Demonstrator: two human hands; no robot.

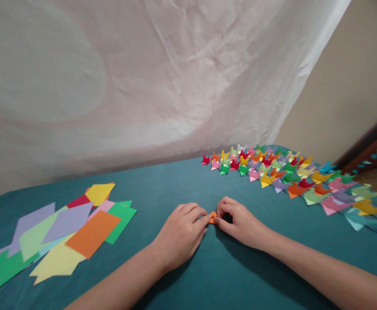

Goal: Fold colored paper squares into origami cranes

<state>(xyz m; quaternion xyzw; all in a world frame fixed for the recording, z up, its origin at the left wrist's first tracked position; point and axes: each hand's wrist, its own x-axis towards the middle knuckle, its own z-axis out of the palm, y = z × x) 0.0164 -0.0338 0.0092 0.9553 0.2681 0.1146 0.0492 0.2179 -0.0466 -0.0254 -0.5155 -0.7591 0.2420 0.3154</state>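
Observation:
Between my two hands, low over the teal tabletop, is a small folded piece of orange paper (213, 218); most of it is hidden by fingers. My left hand (185, 230) is closed on its left side, palm down, with thumb and fingertips pressed together. From the right, my right hand (236, 219) pinches the paper's other edge between thumb and forefinger, the remaining fingers curled. The exact shape of the fold cannot be made out.
Loose paper squares in several colours, an orange one (93, 234) among them, overlap at the left of the table (162, 181). Rows of folded paper birds (280, 185) stand at the right and back. A pale sheet (136, 77) hangs behind the table.

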